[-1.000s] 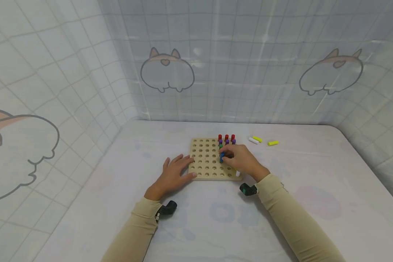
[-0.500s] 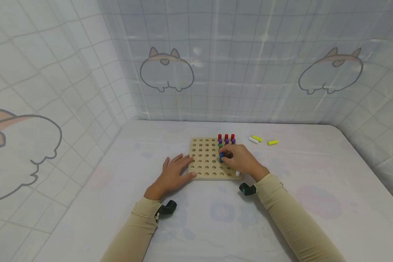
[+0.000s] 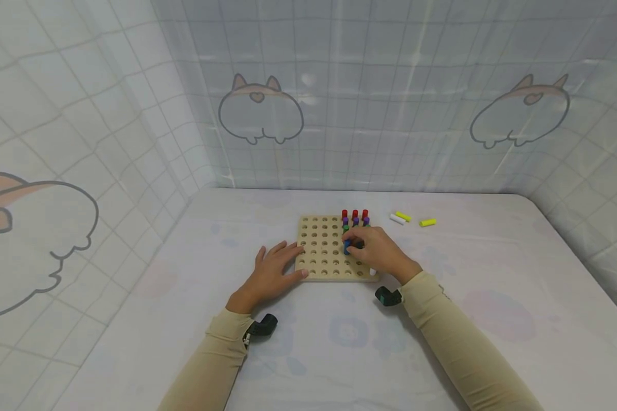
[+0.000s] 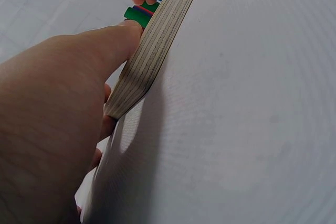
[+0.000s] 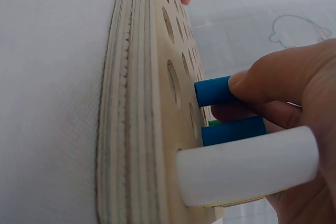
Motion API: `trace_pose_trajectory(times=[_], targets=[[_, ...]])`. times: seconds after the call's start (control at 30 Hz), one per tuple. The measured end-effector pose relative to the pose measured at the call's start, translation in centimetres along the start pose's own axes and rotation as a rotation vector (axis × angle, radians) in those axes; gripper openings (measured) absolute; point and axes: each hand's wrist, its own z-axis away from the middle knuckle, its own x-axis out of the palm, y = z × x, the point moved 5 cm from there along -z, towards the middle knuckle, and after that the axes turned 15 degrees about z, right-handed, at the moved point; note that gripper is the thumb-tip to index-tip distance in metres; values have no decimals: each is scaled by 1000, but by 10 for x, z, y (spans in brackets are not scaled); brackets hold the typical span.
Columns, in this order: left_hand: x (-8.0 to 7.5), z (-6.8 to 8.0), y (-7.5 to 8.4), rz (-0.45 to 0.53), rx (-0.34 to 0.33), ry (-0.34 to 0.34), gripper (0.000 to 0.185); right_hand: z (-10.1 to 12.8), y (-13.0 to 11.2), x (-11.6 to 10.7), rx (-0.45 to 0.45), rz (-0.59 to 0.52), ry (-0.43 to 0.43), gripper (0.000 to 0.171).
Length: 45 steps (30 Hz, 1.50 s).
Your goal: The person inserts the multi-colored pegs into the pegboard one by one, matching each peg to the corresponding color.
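My right hand (image 3: 381, 251) pinches a blue peg (image 5: 212, 92) between thumb and fingers, close over the face of a wooden pegboard (image 3: 334, 280). Whether the peg's lower end sits in a hole, I cannot tell. Another blue peg (image 5: 233, 131) and a white peg (image 5: 247, 166) stand in the board beside that hand. My left hand (image 3: 271, 277) rests at the board's left edge, fingers spread, thumb and fingertips touching it. Red pegs (image 3: 344, 214), purple pegs (image 3: 345, 221) and a green peg (image 3: 345, 229) stand in the far right part; the right hand hides some holes and pegs.
On the white tabletop (image 3: 308, 354), right of the board, lie a loose white peg (image 3: 397, 219) and two yellow pegs, one beside it (image 3: 403, 217) and one farther right (image 3: 428, 222). A tiled-pattern curtain (image 3: 370, 131) surrounds the table's back and sides.
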Motion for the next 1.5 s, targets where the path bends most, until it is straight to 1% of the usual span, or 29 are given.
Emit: trace_pose_trajectory(times=[0.23, 0.5, 0.63, 0.77, 0.93, 1.03, 1.2, 1.33, 1.5], targets=[[0, 0, 1, 2, 1, 3, 67, -1, 1, 0, -10, 17, -5, 24], [0, -1, 4, 5, 1, 5, 67, -1, 4, -5, -12, -21, 7, 22], [1, -2, 2, 7, 9, 10, 67, 2, 5, -11, -4, -83, 54, 20], [2, -3, -1, 7, 10, 12, 68, 4, 9, -19, 18, -151, 129, 16], [2, -4, -3, 2, 25, 14, 67, 7, 21, -30, 91, -181, 194, 15], [2, -4, -4, 4, 31, 13, 67, 10, 34, -36, 144, -144, 224, 15], [3, -3, -4, 0, 29, 11, 67, 16, 57, -44, 200, -117, 274, 15], [3, -3, -5, 3, 27, 15, 66, 22, 75, -50, 251, -116, 290, 16], [4, -4, -6, 1, 35, 18, 66, 32, 99, -60, 344, -88, 316, 19]])
